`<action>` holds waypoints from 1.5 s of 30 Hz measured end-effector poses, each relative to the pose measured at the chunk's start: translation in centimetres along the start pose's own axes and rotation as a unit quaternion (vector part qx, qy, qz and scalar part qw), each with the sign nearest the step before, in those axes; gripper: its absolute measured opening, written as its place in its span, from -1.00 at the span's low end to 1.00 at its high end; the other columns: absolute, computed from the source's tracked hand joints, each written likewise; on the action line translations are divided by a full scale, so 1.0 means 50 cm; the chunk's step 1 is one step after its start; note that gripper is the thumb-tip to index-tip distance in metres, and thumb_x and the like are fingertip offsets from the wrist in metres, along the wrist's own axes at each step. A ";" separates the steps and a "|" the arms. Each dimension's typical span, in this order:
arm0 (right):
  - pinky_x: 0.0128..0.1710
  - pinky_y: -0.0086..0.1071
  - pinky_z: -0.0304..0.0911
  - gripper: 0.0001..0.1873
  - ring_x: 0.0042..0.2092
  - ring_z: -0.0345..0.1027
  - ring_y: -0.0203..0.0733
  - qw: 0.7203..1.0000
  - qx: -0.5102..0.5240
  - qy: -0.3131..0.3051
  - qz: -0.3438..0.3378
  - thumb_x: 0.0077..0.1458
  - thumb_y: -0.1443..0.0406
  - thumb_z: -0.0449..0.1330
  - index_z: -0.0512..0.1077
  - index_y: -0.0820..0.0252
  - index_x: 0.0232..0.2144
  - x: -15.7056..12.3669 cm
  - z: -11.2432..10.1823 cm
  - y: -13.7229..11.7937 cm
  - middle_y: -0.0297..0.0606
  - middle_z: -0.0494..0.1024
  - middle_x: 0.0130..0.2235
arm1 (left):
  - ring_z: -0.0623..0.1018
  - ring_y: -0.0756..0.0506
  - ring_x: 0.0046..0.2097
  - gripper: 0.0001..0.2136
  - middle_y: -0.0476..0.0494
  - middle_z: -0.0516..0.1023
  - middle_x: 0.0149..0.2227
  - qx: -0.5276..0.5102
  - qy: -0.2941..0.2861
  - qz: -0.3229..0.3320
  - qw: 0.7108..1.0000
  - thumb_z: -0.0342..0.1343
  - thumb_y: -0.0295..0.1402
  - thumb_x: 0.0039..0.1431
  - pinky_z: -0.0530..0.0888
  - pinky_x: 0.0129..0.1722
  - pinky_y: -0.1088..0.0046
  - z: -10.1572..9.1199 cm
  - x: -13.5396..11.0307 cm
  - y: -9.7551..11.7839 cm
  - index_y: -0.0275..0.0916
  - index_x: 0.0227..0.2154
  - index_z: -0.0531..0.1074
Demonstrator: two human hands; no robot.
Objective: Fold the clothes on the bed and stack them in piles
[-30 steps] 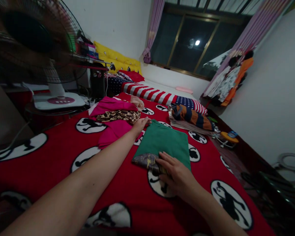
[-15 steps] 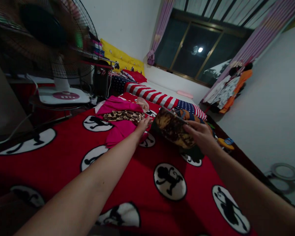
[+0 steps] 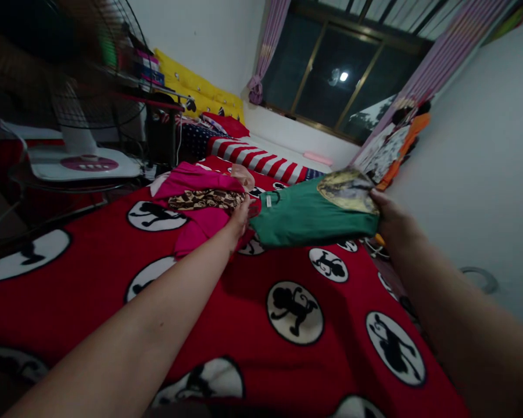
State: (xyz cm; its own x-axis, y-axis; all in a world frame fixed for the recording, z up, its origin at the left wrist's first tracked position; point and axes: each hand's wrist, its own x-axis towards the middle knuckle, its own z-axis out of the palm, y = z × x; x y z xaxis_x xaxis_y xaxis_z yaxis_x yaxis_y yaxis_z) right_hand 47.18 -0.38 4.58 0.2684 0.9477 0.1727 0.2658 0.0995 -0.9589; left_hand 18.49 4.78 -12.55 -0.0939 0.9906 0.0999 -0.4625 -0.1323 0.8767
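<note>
A folded green garment (image 3: 309, 216) with a yellowish printed patch hangs flat above the red bed cover (image 3: 113, 273). My right hand (image 3: 390, 223) grips its right end, fingers closed round the cloth. My left hand (image 3: 239, 213) is closed on the garment's left edge, right beside a heap of pink and leopard-print clothes (image 3: 200, 200). Both arms stretch forward over the bed.
A standing fan (image 3: 70, 116) runs on a low table at the left. A striped red-and-white blanket (image 3: 261, 162) and yellow pillows (image 3: 192, 90) lie further back. Clothes hang at the right by a dark window (image 3: 331, 81). A white wall borders the bed's right side.
The green garment lay flat on the bed under both hands; the right hand lifted its near end up and over, and now both hands hold it in the air, further right.
</note>
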 end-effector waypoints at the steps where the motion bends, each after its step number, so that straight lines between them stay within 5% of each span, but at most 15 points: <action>1: -0.26 -0.25 0.41 -0.67 -0.28 0.52 -0.09 1.000 -0.019 0.018 0.007 0.23 0.28 -0.03 0.48 0.32 -0.37 -0.002 -0.022 0.047 0.03 0.60 -0.27 | 0.53 -0.24 -0.02 -0.44 -0.43 0.48 0.00 -0.005 0.002 -0.015 1.000 -0.18 0.08 0.25 0.44 -0.04 0.21 0.000 -0.003 0.002 -0.31 -0.03 0.38; 5: -0.44 -0.23 0.36 -0.80 -0.48 0.45 -0.05 0.985 -0.112 0.125 0.038 0.03 0.23 0.15 0.45 0.22 -0.54 -0.031 -0.104 0.217 -0.12 0.48 -0.62 | 0.50 -0.22 0.04 -0.53 -0.44 0.45 0.03 -0.002 0.004 -0.030 1.000 -0.11 0.01 0.26 0.41 0.02 0.21 0.001 -0.016 0.007 -0.28 -0.03 0.36; 8: -0.38 -0.14 0.38 -0.82 -0.41 0.47 0.05 0.966 -0.168 0.196 0.024 -0.08 0.25 0.17 0.47 0.28 -0.48 -0.046 -0.142 0.282 -0.12 0.49 -0.58 | 0.50 -0.21 0.04 -0.55 -0.43 0.45 0.03 0.019 -0.001 -0.019 1.000 -0.02 -0.01 0.23 0.40 0.03 0.22 0.005 -0.022 0.007 -0.27 -0.03 0.35; 12: -0.09 -0.11 0.33 -0.66 -0.13 0.47 0.09 0.958 -0.212 0.186 -0.039 -0.10 0.27 0.14 0.51 0.40 -0.29 -0.038 -0.134 0.286 0.05 0.59 -0.26 | 0.50 -0.22 0.04 -0.60 -0.44 0.43 0.06 0.077 -0.013 0.001 0.997 0.04 -0.13 0.20 0.39 0.03 0.19 0.014 -0.029 0.011 -0.29 -0.01 0.36; 18: 0.09 -0.16 0.20 -0.54 0.03 0.38 0.01 0.950 -0.260 0.097 -0.146 -0.02 0.21 0.14 0.49 0.28 -0.07 -0.060 -0.037 0.262 -0.06 0.54 -0.04 | 0.42 -0.22 0.11 -0.73 -0.25 0.51 -0.01 0.200 -0.080 0.106 0.971 0.16 -0.40 0.02 0.23 0.20 0.23 0.079 -0.071 0.041 -0.26 -0.16 0.51; 20: 0.11 -0.16 0.18 -0.53 0.07 0.35 0.01 0.936 -0.294 0.070 -0.179 0.02 0.20 0.12 0.46 0.25 -0.02 -0.082 -0.005 0.271 -0.08 0.51 0.02 | 0.44 -0.19 0.09 -0.72 -0.20 0.53 -0.03 0.287 -0.153 0.183 0.928 0.11 -0.46 0.03 0.24 0.20 0.27 0.115 -0.098 0.046 -0.23 -0.17 0.54; 24: 0.17 -0.11 0.11 -0.47 0.17 0.25 0.01 0.911 -0.363 0.027 -0.191 0.10 0.23 0.05 0.34 0.27 0.11 -0.116 0.027 0.315 -0.05 0.40 0.14 | 0.30 -0.16 0.23 -0.57 -0.19 0.37 0.17 0.481 -0.323 0.291 0.761 0.01 -0.48 0.10 0.18 0.24 0.24 0.165 -0.151 0.024 -0.19 0.07 0.40; 27: 0.23 0.00 -0.02 -0.49 0.25 0.12 0.00 0.904 -0.396 0.013 -0.160 0.15 0.23 0.02 0.29 0.22 0.15 -0.126 0.029 0.340 -0.08 0.33 0.19 | 0.05 -0.24 0.34 -0.44 -0.25 0.09 0.32 0.597 -0.368 0.249 0.668 0.07 -0.23 0.17 0.03 0.29 0.11 0.163 -0.171 -0.009 -0.20 0.23 0.19; 31: 0.25 0.02 -0.07 -0.50 0.28 0.05 0.01 0.890 -0.430 -0.007 -0.150 0.20 0.23 -0.01 0.29 0.26 0.15 -0.131 0.030 0.341 -0.05 0.25 0.24 | -0.12 -0.30 0.37 -0.35 -0.28 -0.10 0.36 0.671 -0.371 0.181 0.616 -0.08 0.00 0.23 -0.02 0.27 0.03 0.138 -0.174 -0.039 -0.21 0.29 0.05; 35: 0.24 0.00 -0.05 -0.50 0.27 0.09 0.04 0.897 -0.412 -0.002 -0.158 0.17 0.25 0.02 0.33 0.33 0.12 -0.136 0.030 0.331 0.03 0.28 0.22 | -0.10 -0.30 0.37 -0.34 -0.28 -0.08 0.36 0.666 -0.373 0.187 0.619 -0.09 0.02 0.23 -0.02 0.28 0.04 0.130 -0.169 -0.043 -0.25 0.29 0.06; 38: 0.17 -0.18 0.13 -0.55 0.14 0.29 -0.05 0.926 -0.325 0.014 -0.192 0.10 0.26 0.06 0.43 0.31 0.01 -0.137 0.013 0.329 -0.03 0.45 0.08 | 0.02 -0.27 0.35 -0.43 -0.26 0.03 0.34 0.634 -0.348 0.200 0.661 0.02 -0.04 0.20 0.03 0.29 0.16 0.129 -0.166 -0.043 -0.21 0.21 0.26; 41: 0.07 -0.23 0.24 -0.61 -0.01 0.40 -0.08 0.937 -0.266 0.094 -0.207 0.07 0.26 0.04 0.50 0.26 -0.11 -0.132 -0.020 0.331 -0.11 0.56 -0.07 | 0.16 -0.31 0.29 -0.55 -0.28 0.13 0.29 0.618 -0.220 0.219 0.722 0.17 -0.12 0.09 0.12 0.27 0.23 0.129 -0.163 -0.039 -0.22 0.02 0.47; 45: 0.04 -0.18 0.23 -0.56 -0.02 0.37 0.02 0.912 -0.334 0.193 -0.140 0.01 0.28 0.07 0.49 0.37 -0.09 -0.115 -0.069 0.341 0.03 0.52 -0.07 | 0.44 -0.34 0.06 -0.41 -0.39 0.41 0.04 0.617 -0.106 0.170 0.761 0.24 -0.18 0.01 0.37 0.07 0.19 0.135 -0.161 -0.022 -0.28 0.12 0.35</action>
State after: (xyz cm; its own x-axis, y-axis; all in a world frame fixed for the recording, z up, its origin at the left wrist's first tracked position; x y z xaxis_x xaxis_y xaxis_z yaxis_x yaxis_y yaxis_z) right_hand 53.35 -5.18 -11.97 0.3746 0.7230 0.5804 0.8443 -0.0073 -0.5358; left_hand 25.71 -2.78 -11.17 0.1811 0.9074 0.3793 0.7490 -0.3772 0.5447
